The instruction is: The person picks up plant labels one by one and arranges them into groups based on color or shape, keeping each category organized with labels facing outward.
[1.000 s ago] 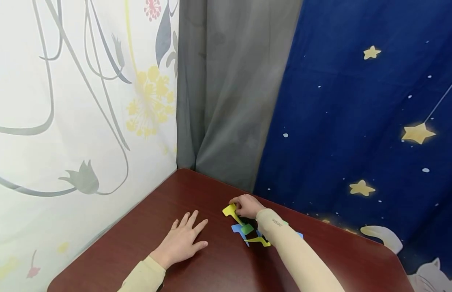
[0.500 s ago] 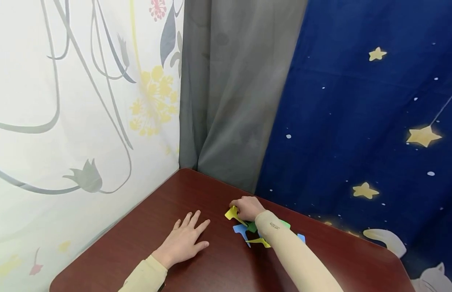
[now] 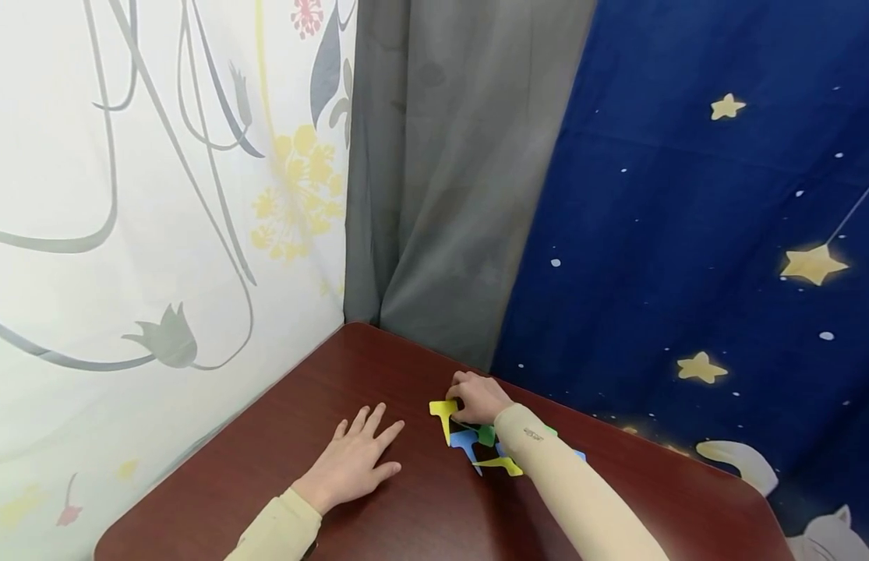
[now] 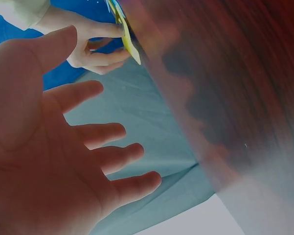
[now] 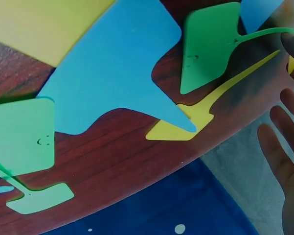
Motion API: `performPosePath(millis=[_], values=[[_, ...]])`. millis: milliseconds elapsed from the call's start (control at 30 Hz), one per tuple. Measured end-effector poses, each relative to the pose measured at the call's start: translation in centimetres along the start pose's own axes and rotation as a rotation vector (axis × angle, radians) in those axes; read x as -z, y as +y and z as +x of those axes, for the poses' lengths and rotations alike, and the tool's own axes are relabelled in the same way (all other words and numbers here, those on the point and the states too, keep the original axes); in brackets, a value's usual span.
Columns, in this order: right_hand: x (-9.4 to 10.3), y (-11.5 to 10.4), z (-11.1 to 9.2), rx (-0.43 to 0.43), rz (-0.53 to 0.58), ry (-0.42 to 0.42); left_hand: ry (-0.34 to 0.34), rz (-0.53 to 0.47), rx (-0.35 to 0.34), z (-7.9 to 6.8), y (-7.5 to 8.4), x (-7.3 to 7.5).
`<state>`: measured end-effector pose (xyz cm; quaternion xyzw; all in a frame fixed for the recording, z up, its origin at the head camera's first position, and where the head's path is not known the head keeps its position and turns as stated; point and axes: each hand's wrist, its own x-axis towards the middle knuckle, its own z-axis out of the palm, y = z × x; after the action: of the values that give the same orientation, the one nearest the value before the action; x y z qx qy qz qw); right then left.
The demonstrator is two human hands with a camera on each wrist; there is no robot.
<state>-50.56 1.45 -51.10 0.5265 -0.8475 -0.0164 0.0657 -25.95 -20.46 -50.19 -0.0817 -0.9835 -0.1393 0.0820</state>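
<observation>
The right hand [image 3: 478, 397] pinches a yellow tag [image 3: 441, 409], bright, flat and T-shaped, just beyond the blue tag [image 3: 464, 439], its thin stem tapering down beside that one; well left of the blue tag, the left hand [image 3: 351, 463] spreads its fingers

Your bare hands [image 3: 350, 467]: two. Before you, at least: three flat T-shaped yellow tags [image 5: 44, 24], three blue tags [image 5: 117, 68], two light-green tags [image 5: 24, 132], one dark-green tag [image 5: 210, 49]. Dark-red wood-grain table [image 3: 378, 522]: one. White floral cloth [image 3: 48, 171]: one. Starry blue cloth [image 3: 651, 257]: one.
</observation>
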Motion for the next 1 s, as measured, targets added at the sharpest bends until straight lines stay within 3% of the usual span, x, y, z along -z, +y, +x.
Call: performPosePath(millis=[233,500,733,1000], values=[[1.3,-1.1,-0.4,0.007,-0.025,0.054,-0.008,0.000,0.011,0.1,-0.2,0.2],[2.4,-4.1,-0.6,0.024,0.012,0.130,-0.006,0.041,0.014,-0.1,-1.1,0.7],[2.2,-7.1,-0.4,-0.016,0.013,0.140,-0.012,0.065,-0.030,-0.3,-2.0,0.6],[1.7,-10.1,0.1,-0.079,0.057,0.121,-0.031,0.011,-0.095,-0.7,-3.4,0.6]])
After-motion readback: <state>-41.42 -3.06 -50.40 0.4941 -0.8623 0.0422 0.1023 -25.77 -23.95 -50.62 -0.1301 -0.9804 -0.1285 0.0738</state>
